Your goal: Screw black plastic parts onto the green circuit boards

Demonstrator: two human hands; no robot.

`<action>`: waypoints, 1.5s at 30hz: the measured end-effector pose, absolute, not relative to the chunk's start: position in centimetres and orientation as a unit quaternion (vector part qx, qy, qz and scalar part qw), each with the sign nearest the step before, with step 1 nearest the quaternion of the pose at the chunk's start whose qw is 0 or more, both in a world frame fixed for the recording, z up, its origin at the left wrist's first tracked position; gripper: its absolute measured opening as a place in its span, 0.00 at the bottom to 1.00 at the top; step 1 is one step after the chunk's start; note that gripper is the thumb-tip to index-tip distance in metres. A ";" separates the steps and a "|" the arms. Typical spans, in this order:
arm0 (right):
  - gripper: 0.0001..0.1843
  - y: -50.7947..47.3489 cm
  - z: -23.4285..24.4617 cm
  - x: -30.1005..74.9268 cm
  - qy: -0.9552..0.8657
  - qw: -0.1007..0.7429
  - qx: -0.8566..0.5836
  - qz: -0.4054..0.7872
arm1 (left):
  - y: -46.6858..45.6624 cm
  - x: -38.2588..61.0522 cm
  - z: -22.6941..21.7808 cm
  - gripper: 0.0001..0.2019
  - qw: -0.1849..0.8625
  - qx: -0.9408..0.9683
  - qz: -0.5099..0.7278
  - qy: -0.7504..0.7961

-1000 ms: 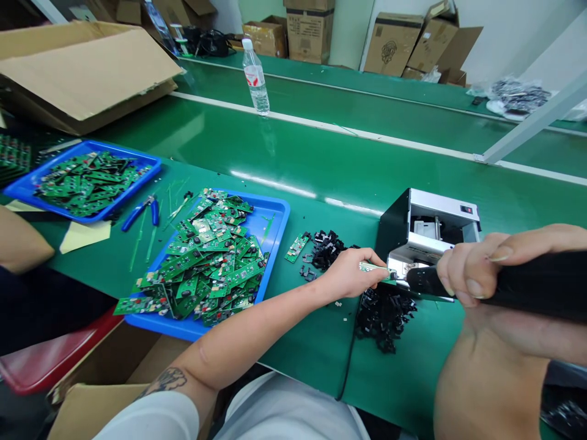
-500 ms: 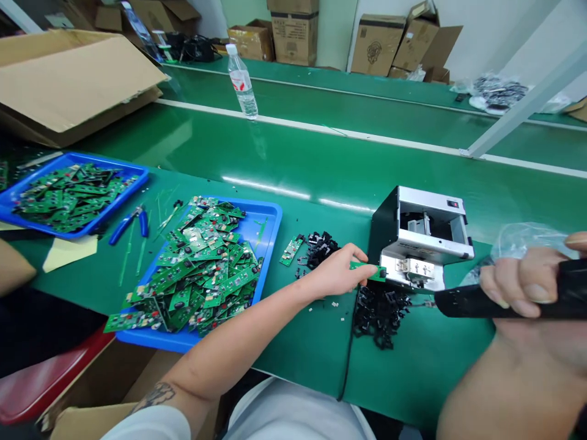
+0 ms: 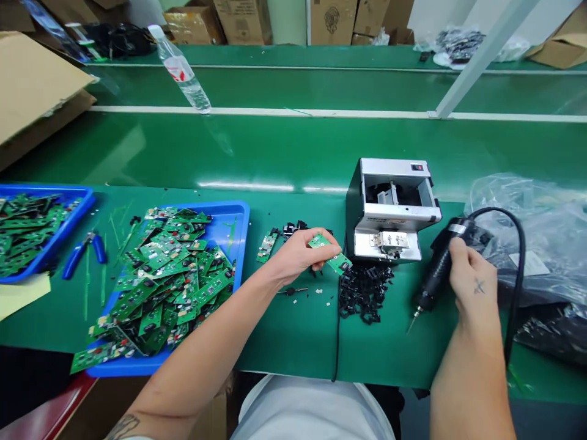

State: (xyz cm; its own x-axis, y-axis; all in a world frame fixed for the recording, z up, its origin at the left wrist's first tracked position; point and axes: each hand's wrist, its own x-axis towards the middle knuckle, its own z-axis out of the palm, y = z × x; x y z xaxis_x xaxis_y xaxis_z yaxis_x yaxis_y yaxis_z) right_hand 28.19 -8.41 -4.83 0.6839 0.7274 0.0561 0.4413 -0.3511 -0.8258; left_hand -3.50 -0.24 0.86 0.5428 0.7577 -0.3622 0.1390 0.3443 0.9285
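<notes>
My left hand [image 3: 300, 253] pinches a small green circuit board [image 3: 339, 263] between thumb and fingers, in front of the silver and black screw feeder [image 3: 389, 241]. My right hand [image 3: 474, 278] is closed on a black electric screwdriver [image 3: 435, 272], tilted with its bit pointing down and left; its cable loops behind my wrist. Small black plastic parts [image 3: 367, 293] lie heaped below the screw feeder. Another circuit board [image 3: 267, 244] lies on the table beside my left hand, next to more black parts [image 3: 293, 228] partly hidden by it.
A blue tray [image 3: 241, 235] piled with circuit boards stands left of my arm, a second blue tray [image 3: 85, 198] farther left. Blue-handled cutters [image 3: 82, 253] lie between them. Plastic bags [image 3: 545, 226] lie at right; a water bottle [image 3: 186, 76] stands behind.
My view has shifted. My left hand has drawn the circuit board back from the screw feeder. My right hand has lowered the electric screwdriver, whose bit now points downward.
</notes>
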 end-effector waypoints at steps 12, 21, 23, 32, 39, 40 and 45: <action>0.18 -12.4 -1.5 23.6 -0.474 0.301 -0.827 -0.014 | -0.3 -3.3 0.0 0.16 0.683 0.533 0.246 0.435; 0.11 -12.5 -1.9 17.2 -0.790 0.138 -0.597 0.017 | -0.8 -3.1 0.4 0.17 0.719 0.552 0.216 0.363; 0.12 -12.4 -2.4 17.4 -0.801 0.111 -0.589 0.001 | -0.8 -3.2 0.2 0.16 0.711 0.556 0.213 0.373; 0.13 -13.5 -4.0 18.7 -0.787 0.123 -0.601 0.068 | -0.7 -3.2 0.0 0.15 0.727 0.573 0.183 0.331; 0.06 -14.1 -3.0 19.5 -0.681 0.300 -0.650 0.152 | -2.0 -2.3 -0.5 0.14 0.755 0.593 0.106 0.258; 0.05 -14.2 -2.9 19.2 -0.649 0.332 -0.664 0.166 | -2.4 -2.2 -0.5 0.14 0.745 0.609 0.097 0.253; 0.06 -14.0 -3.7 16.9 -0.465 0.516 -0.647 0.315 | -3.9 -1.7 0.0 0.14 0.673 0.687 0.084 0.261</action>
State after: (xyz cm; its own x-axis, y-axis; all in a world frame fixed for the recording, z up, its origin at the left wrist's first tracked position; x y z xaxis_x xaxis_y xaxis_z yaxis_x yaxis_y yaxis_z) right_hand 16.90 -14.01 -3.72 0.3692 0.9266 0.0717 0.2760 -0.0357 -0.9605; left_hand -1.65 -3.90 0.04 0.8497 0.4719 -0.2353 0.2452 0.0415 0.9686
